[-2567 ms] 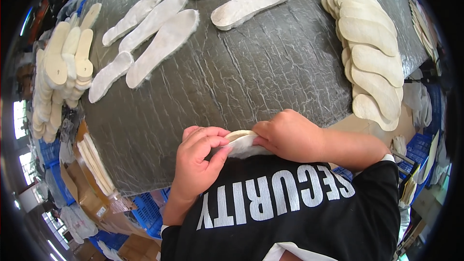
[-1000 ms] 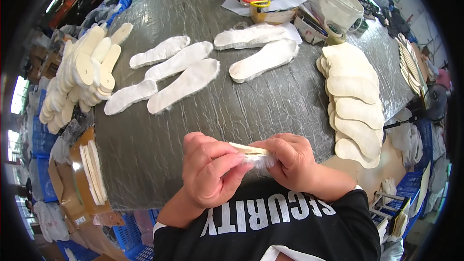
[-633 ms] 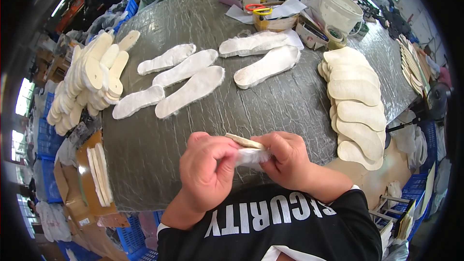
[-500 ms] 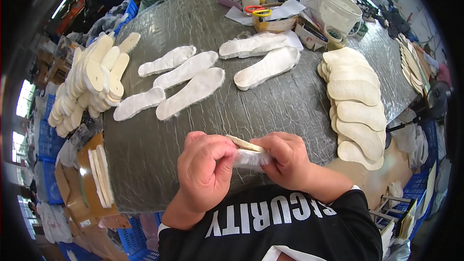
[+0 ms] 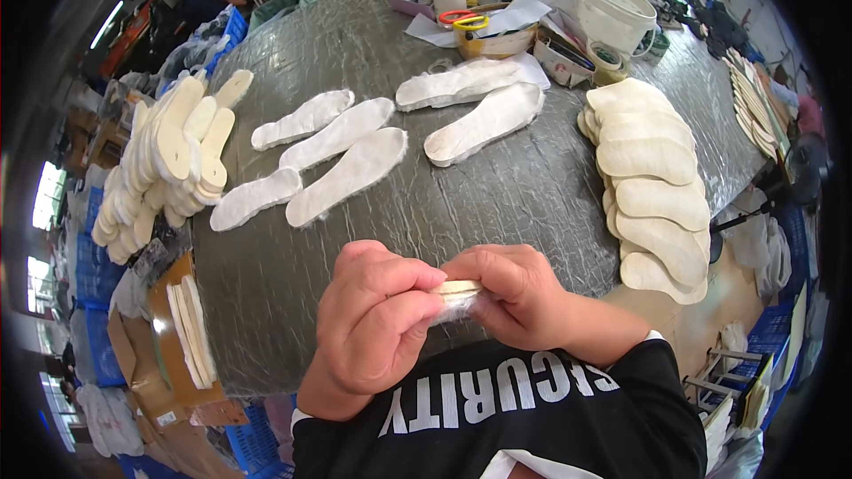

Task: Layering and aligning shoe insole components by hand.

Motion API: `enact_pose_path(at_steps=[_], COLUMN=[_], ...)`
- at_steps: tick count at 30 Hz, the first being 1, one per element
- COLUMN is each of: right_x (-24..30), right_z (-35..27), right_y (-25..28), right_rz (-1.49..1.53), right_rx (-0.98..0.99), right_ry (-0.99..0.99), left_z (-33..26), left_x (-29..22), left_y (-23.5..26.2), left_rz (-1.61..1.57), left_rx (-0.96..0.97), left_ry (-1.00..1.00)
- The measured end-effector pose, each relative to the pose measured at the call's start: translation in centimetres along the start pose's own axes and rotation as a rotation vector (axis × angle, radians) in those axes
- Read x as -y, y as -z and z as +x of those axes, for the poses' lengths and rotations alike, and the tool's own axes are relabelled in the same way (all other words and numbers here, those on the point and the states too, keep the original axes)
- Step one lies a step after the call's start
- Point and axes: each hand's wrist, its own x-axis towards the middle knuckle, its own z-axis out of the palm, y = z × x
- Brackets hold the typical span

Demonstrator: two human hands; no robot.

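The work surface is a table (image 5: 497,195) covered in grey, wrinkled sheeting. White fleecy insoles (image 5: 346,176) lie flat on it in two loose groups, four at centre left and two further back (image 5: 484,122). A fanned row of beige insoles (image 5: 652,182) runs along the right edge. At the far end stand a white bucket (image 5: 614,11), a shallow bowl holding scissors (image 5: 470,21), papers and small containers.

Bare table (image 5: 497,204) lies open ahead of the hands (image 5: 444,310); white insoles (image 5: 346,173) block farther left. A beige stack (image 5: 652,182) walls the right.
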Motion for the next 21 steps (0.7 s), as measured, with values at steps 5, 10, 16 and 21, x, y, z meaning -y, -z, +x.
enact_pose_path(at_steps=[5, 10, 16, 21], right_x=[-1.8, -3.1, -4.0, -3.7], right_z=[-0.1, -0.7, -1.2, -1.4], right_y=[-1.1, -2.5, -2.9, -2.6], right_rz=[0.049, 0.113, 0.184, 0.202], right_rx=[-0.146, -0.276, -0.282, -0.213], right_ry=[0.147, 0.159, 0.146, 0.158], left_z=[-0.2, -1.5, -1.7, -1.6], left_x=[0.2, 0.4, 0.3, 0.4], left_y=[-1.2, -0.9, -1.2, -1.6], left_rz=[-0.047, 0.052, 0.052, -0.118], left_rx=[-0.285, -0.182, -0.142, -0.193], left_ry=[-0.048, 0.000, 0.146, 0.217])
